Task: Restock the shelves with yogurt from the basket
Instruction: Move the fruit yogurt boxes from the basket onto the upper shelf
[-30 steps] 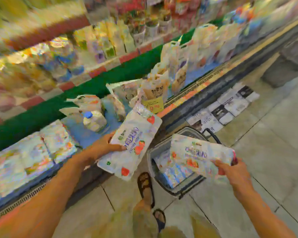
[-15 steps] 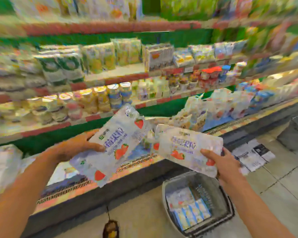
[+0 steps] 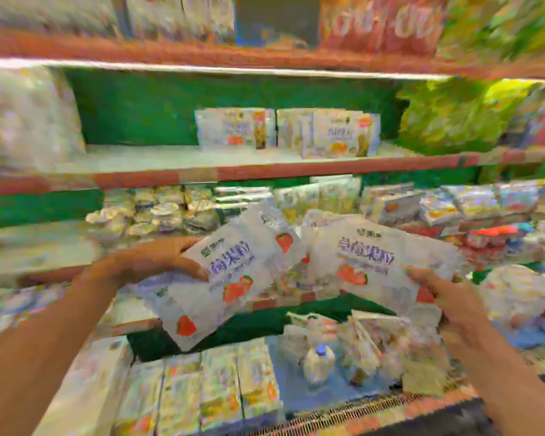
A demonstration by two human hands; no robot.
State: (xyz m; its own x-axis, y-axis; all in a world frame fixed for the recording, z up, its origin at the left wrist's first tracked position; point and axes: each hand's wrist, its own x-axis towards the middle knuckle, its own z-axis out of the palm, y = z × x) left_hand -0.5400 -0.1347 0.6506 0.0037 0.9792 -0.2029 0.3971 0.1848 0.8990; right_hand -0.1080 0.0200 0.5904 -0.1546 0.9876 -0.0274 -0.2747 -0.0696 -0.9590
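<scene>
Left hand (image 3: 145,262) grips one yogurt pack (image 3: 227,278), right hand (image 3: 447,297) a second pack (image 3: 375,262), both held before the shelves (image 3: 265,171); shelving seems in hand, each pack next needing a gap behind a shelf's front edge.

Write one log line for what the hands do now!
left hand: grips left yogurt pack | right hand: grips right yogurt pack | status: neither shelved yet

Left yogurt pack (image 3: 230,278): white film printed with red strawberries and purple lettering, tilted with its top up to the right, gripped at its left edge by the left hand (image 3: 151,262). Right yogurt pack (image 3: 381,262): same print, nearly level, gripped at its lower right corner by the right hand (image 3: 447,297). Both are held before the shelves (image 3: 265,171), near corners close together.
</scene>
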